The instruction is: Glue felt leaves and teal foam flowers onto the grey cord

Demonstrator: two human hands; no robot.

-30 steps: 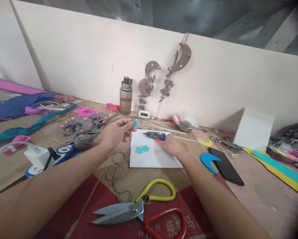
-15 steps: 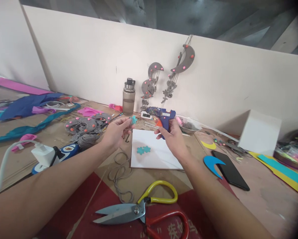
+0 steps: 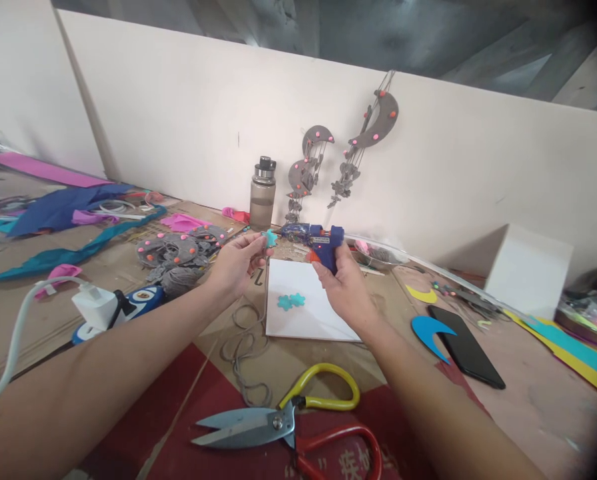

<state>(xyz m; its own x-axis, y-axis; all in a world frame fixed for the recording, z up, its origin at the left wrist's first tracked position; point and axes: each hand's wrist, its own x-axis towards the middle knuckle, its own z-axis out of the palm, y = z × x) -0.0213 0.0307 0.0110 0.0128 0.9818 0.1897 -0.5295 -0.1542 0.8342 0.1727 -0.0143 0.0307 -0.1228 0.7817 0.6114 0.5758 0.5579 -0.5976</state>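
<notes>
the left hand (image 3: 236,263) pinches a small teal flower (image 3: 270,237) at its fingertips, held up above the table. the right hand (image 3: 341,283) is clenched around a blue glue gun (image 3: 318,239), nozzle aimed left at the flower and almost touching it. below them lies a white card (image 3: 323,313) with two more teal flowers (image 3: 291,301) (side by side, touching). scissors (image 3: 283,420) lie nearer the body, and a phone (image 3: 471,347) to the right. risk, as i judge it: the fingertips sit very near the nozzle, so hot glue could burn them, or drip onto the card.
</notes>
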